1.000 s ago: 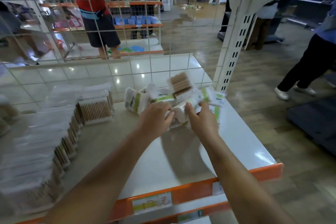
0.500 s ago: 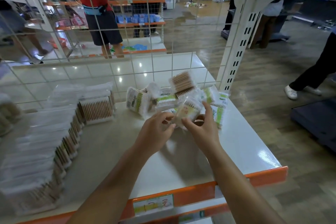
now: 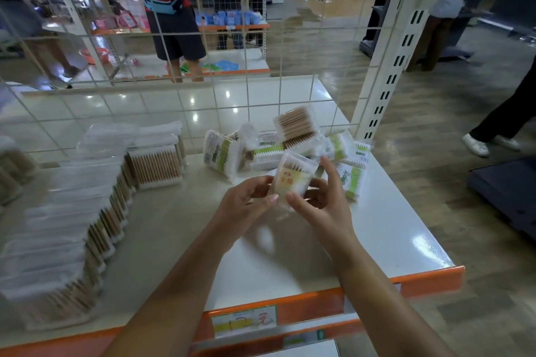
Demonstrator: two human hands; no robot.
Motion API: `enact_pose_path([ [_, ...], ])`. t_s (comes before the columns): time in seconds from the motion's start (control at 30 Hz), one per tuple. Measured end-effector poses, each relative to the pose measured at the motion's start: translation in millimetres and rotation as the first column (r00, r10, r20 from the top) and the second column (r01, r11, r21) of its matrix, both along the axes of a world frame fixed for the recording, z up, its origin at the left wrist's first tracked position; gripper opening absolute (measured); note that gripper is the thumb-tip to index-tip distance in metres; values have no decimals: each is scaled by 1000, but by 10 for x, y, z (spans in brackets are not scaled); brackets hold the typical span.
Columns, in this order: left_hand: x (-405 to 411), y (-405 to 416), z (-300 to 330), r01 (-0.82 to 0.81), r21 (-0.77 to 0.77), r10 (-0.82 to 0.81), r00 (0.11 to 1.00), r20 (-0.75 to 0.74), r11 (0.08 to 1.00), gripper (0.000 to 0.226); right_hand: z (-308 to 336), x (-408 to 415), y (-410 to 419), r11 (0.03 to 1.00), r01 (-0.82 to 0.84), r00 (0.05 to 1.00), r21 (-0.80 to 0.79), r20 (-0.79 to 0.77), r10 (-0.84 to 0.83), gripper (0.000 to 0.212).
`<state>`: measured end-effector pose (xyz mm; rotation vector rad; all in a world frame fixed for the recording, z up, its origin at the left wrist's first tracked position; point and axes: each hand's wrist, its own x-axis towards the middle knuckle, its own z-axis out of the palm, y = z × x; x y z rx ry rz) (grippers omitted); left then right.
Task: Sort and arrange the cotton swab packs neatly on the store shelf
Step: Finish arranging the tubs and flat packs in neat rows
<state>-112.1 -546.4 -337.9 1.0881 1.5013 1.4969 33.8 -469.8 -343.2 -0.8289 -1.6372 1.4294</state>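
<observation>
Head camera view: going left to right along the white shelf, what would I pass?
Long row of clear-wrapped wooden-stick swab packs → upright green-and-white swab pack → yellow-labelled clear swab pack held in both hands → flat green-and-white swab pack → white slotted upright post.

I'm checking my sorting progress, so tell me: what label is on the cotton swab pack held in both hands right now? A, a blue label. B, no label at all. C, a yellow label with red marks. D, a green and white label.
C: the held pack, pinched between the left hand and the right hand, shows a yellow label with red marks, unlike the green-labelled packs lying behind it.
</observation>
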Motion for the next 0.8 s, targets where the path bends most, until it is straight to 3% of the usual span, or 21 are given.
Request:
enact_pose_path([
  [0.13,0,-21,35,11,2,-11,995,100,1000,30,7,7,-18,1000,-19,1000,14,-10,19,90],
  [0.27,14,-33,27,-15,-26,17,997,74,1000,37,9,16,-22,995,-60,998,77,3,60,84],
  [0.47,34,-55,152,-98,-99,67,956,-285,990,32,76,13,-10,980,-73,997,183,35,67,74],
  [0.63,-98,-357,496,-261,-6,184,694,-696,965,42,339,-215,-130,918,-70,995,389,87,39,75],
  [0.8,-484,-951,946,-322,219,337,381,-861,921,40,742,-651,-483,835,-52,999,548,23,47,83],
])
